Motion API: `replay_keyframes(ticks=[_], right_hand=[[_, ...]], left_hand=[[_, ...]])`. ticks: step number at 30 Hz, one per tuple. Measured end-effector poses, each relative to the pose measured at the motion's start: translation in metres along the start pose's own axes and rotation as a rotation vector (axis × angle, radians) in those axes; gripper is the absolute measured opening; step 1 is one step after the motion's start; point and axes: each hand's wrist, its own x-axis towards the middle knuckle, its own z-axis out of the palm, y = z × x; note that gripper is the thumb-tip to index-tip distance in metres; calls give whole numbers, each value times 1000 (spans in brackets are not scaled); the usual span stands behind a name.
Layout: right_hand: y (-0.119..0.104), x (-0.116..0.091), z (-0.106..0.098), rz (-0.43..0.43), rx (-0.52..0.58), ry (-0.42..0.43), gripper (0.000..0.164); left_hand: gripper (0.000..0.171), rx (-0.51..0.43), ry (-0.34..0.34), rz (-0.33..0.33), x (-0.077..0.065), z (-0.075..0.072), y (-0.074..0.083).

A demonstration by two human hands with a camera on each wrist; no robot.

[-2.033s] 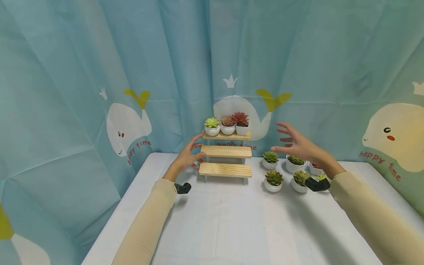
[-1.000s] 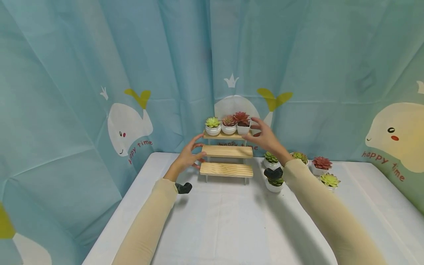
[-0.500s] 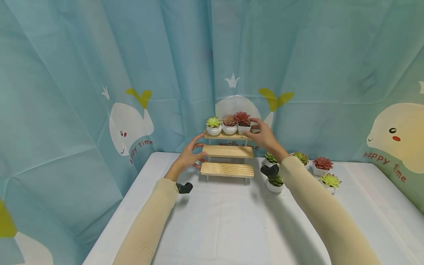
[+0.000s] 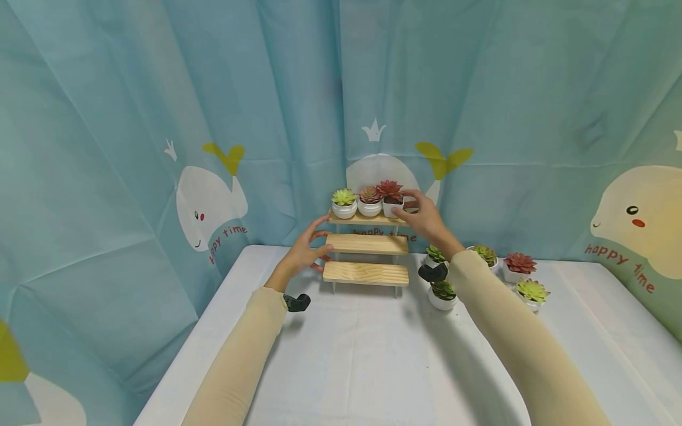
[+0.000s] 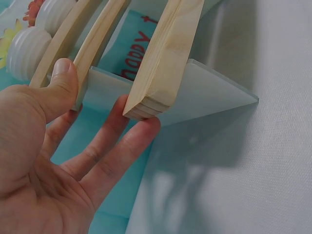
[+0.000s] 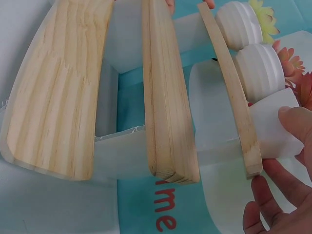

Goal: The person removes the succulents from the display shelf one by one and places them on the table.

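A three-tier wooden display stand [image 4: 366,244] stands at the back of the table. My left hand [image 4: 302,254] is spread along its left side, fingertips touching the board ends and thumb against the middle board [image 5: 100,36]. On the top board are a yellow-green succulent [image 4: 344,202] and a pinkish succulent [image 4: 370,201] in round white pots. Beside them, at the right end, is a dark red succulent [image 4: 391,190] in a square white pot [image 6: 275,124]. My right hand [image 4: 425,220] holds this square pot, thumb on its front; its other fingers reach the board's end [image 6: 253,168].
Right of the stand, several more potted succulents stand on the white table, among them a red one [image 4: 517,267], a yellow-green one [image 4: 531,293] and a green one [image 4: 442,296]. My right forearm partly hides them. A blue whale-print curtain [image 4: 298,118] hangs close behind.
My right hand has moved left from above the table plants to the square pot, and its thumb has come onto the pot's front. My left hand stays at the stand.
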Motion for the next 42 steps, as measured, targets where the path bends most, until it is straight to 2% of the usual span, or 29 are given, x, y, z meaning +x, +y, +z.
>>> replay_keyframes(ticks=[12,24,42], right_hand=[[0,2,-2,26,32,-13,59],[2,1,-11,2,2,-16,58],[-13,-28,-41,-83,-32,-62,61]], left_hand=[[77,-10,-1,-5,1,-1,-4],[77,0,-10,5,2,-1,-1],[77,5,-3,-3,2,0,1]])
